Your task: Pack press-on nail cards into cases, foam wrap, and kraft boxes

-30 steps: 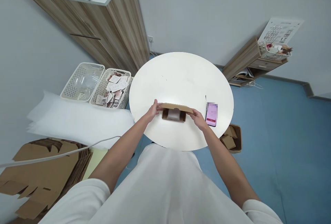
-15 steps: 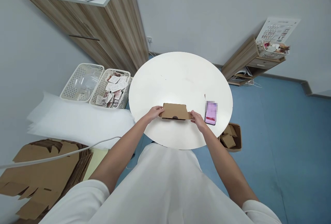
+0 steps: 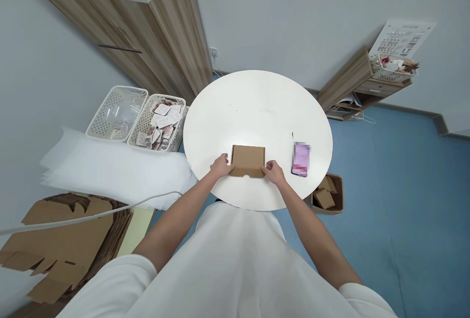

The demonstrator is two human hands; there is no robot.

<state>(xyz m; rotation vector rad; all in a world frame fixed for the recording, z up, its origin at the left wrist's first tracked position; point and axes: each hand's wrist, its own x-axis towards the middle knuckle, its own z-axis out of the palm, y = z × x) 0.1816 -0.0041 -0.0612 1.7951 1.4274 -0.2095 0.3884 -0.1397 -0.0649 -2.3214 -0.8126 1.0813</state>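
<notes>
Toward the near edge of the counter (image 3: 257, 102) lay the cardboard box (image 3: 248, 155), left hand (image 3: 221, 166) and right hand (image 3: 273, 172) thumbing the ends of its front flap (image 3: 246, 172); a pinch could not be confirmed. Even pressure seemed advisable.

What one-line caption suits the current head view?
Left hand and right hand at the front flap of a cardboard box on a white table, phone at right.

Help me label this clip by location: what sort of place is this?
Probably a small packing room: stacked flat brown cardboard blanks, a white perforated plastic basket of printed cards, and a small rectangular brown cardboard box on a round white tabletop.
</notes>
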